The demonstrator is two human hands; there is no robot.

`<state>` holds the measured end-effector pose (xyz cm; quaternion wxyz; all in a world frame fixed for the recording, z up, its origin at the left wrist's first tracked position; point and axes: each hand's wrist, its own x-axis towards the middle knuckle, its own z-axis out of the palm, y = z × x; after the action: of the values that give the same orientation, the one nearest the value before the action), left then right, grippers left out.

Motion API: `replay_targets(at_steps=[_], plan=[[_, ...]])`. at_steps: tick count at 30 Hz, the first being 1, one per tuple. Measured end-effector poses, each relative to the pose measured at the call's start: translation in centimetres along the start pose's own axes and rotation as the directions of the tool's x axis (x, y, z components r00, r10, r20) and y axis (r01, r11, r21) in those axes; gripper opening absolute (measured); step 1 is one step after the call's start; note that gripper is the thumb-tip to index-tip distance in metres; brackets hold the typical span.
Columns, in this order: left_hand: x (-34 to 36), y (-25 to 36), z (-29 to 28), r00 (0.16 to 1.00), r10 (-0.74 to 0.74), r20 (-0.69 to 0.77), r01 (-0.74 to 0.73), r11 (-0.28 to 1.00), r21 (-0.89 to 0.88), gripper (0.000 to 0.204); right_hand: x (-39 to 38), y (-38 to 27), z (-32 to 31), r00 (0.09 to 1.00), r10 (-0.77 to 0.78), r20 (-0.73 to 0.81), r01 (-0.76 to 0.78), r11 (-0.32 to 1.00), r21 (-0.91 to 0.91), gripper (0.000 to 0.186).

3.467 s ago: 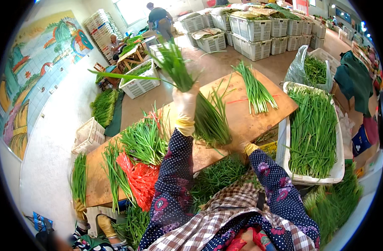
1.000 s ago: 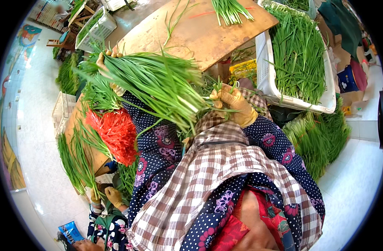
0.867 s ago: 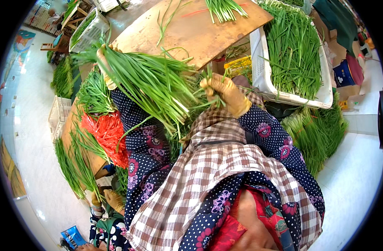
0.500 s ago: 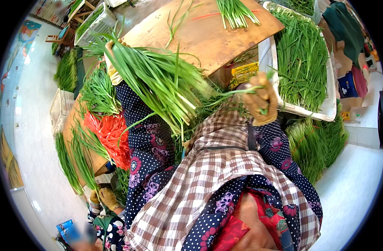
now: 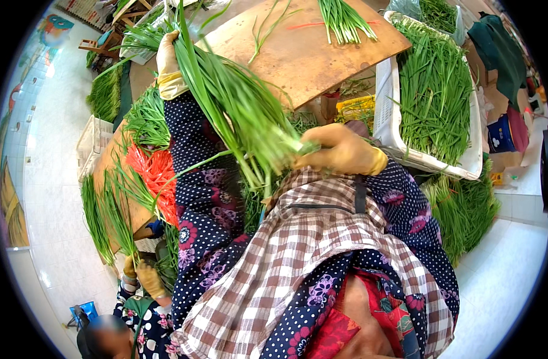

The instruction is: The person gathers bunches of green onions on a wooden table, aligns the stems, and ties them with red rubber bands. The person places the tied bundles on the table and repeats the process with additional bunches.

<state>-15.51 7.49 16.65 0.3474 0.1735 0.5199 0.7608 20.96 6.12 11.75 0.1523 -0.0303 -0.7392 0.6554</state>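
Observation:
A long bunch of green chives (image 5: 235,99) slants across in front of me, its pale cut ends pointing toward my lap. My left hand (image 5: 169,60), in a yellowish glove, is closed round the leafy part at the upper left. At the stem ends, my right hand (image 5: 342,151), gloved alike, has its fingers bent and pinching at the outermost stems. Motion smears those ends, and its fingertips are partly hidden. Loose chives (image 5: 247,206) lie below the bunch.
A wooden table (image 5: 250,27) bears a chive bundle (image 5: 345,24). At right stands a white crate (image 5: 386,102) heaped with chives, near a yellow basket (image 5: 354,109). Red strips (image 5: 151,179) lie at left. A co-worker's gloved hand (image 5: 149,278) is by chives, lower left.
My right hand has moved left from beside the crate to the stem ends; the loose strands it held no longer show. My left hand and the bunch have shifted slightly up and right.

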Motion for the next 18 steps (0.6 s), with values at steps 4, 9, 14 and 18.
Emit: replay_targets(at_steps=[4, 9, 14, 18], plan=[[1.7, -1.0, -0.4, 1.000, -0.026, -0.008, 0.026, 0.999, 0.047, 0.012, -1.7, 2.7, 0.4, 0.939, 0.031, -0.343, 0.255, 0.606, 0.754, 0.014], [3.7, -4.4, 1.1, 0.988, -0.149, -0.032, 0.152, 0.950, 0.273, 0.012, -1.9, 6.7, 0.3, 0.864, 0.295, -0.409, 0.291, 0.370, 0.882, 0.020], [6.2, -7.6, 2.0, 0.962, -0.273, -0.006, 0.252, 0.879, 0.405, 0.017, -1.7, 9.0, -0.3, 0.684, 0.435, -0.585, 0.431, 0.406, 0.806, 0.018], [6.1, -7.6, 2.1, 0.987, -0.148, -0.054, 0.151, 0.796, 0.586, 0.018, -3.0, 11.3, -1.4, 0.695, 0.455, -0.557, 0.453, 0.326, 0.830, 0.019]])
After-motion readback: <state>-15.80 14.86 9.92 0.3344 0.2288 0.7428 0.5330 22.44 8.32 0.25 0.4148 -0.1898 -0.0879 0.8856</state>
